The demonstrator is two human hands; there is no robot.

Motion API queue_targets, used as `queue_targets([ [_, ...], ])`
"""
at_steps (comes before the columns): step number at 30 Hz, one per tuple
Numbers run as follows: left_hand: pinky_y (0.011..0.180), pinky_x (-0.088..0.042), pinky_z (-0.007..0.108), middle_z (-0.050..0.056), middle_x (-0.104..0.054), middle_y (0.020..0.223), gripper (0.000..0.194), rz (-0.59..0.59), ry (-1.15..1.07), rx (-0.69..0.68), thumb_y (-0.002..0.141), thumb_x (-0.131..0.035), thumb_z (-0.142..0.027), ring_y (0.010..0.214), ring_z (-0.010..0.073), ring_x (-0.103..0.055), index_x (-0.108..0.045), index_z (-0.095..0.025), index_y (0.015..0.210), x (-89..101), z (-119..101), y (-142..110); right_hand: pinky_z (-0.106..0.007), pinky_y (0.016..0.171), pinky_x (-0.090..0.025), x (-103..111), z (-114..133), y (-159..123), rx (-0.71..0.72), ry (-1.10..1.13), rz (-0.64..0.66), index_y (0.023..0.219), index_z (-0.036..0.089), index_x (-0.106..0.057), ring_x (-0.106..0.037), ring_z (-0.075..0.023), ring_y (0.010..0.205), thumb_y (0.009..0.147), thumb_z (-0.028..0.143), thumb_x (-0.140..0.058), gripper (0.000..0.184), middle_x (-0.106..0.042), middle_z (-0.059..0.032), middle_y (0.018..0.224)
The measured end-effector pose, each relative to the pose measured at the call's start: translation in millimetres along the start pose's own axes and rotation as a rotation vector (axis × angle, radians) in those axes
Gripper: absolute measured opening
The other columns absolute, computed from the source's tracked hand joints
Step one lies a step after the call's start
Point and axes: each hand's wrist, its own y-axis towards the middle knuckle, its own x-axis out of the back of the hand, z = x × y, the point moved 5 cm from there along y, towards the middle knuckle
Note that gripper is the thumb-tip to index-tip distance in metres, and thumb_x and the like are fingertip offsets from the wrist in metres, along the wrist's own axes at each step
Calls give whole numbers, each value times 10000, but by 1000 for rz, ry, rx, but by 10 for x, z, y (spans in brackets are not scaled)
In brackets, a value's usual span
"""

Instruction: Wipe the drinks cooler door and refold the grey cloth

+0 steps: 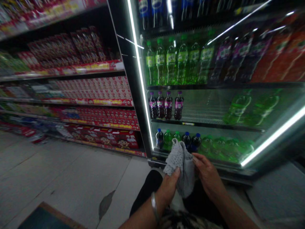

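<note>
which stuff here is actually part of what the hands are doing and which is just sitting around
In hand:
- grey cloth, held by both
- left hand, grip on the cloth's lower edge
- right hand, fingers at its side
- open cooler directly in front

Just sitting there:
- green bottles
- purple bottles
- red boxes on the shelves
- floor mat

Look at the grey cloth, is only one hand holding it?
No, both the left hand and the right hand grip the grey cloth, in front of the open drinks fridge.
</note>
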Motion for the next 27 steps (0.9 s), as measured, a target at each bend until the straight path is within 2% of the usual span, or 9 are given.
queue_targets([
  [4,1374,-168,514,153,-660,1481,653,96,543,-87,912,-611,-618,1557,358,-396,-651,-175,1390,-105,-89,-84,-356,983,-528,-147,32,-94,174,-213,83,1212,176,-670,-629,-316,1112,730,586,-864,662,-670,-85,1170],
  [8,1379,-127,489,154,-718,1389,621,139,652,-116,958,-542,-590,1551,332,-406,-626,-183,1420,-148,-125,-106,-358,887,-530,-99,-17,-48,218,-354,39,1098,173,-725,-643,-319,1011,730,608,-784,573,-684,-79,1078],
  [11,1354,-226,507,167,-659,1475,702,42,515,-80,899,-602,-657,1505,370,-464,-644,-163,1396,-44,-66,-58,-327,744,-526,23,-144,42,143,-336,30,1038,154,-744,-639,-292,848,760,686,-735,600,-680,-81,943],
  [14,1344,-266,508,164,-628,1518,767,-54,307,-50,829,-668,-706,1502,382,-470,-669,-153,1360,18,-36,-16,-303,742,-526,72,-209,73,83,-246,41,1053,149,-752,-638,-289,868,755,708,-773,634,-667,-75,908],
  [18,1344,-267,499,127,-680,1465,717,114,175,-98,808,-746,-632,1536,354,-435,-663,-197,1371,-187,-134,-32,-298,619,-448,4,-66,3,62,-351,-63,977,153,-787,-564,-252,697,632,751,-752,691,-601,-46,727],
  [20,1339,-277,520,126,-700,1440,762,173,196,-116,751,-813,-607,1533,364,-437,-654,-210,1381,-273,-159,-46,-314,638,-456,-58,53,-48,73,-388,-113,871,168,-785,-565,-259,712,556,726,-751,641,-631,-60,772],
  [22,1344,-272,515,123,-709,1428,748,94,205,-121,735,-832,-596,1522,363,-455,-674,-208,1354,-246,-138,-28,-337,751,-506,-112,128,-84,66,-350,-115,787,185,-766,-612,-300,849,514,695,-760,578,-683,-81,925],
  [24,1340,-298,489,123,-725,1406,628,-30,99,-107,801,-789,-559,1489,343,-505,-705,-184,1297,-150,-86,9,-345,844,-518,-130,137,-95,42,-295,-100,778,190,-761,-621,-318,950,520,693,-765,565,-693,-86,1024],
  [27,1288,-407,506,158,-794,1260,418,-169,-162,17,928,-668,-410,1365,322,-635,-726,-108,1211,-15,5,71,-312,769,-522,-56,70,-61,27,-209,-128,848,177,-768,-616,-273,865,548,702,-799,605,-688,-82,942],
])
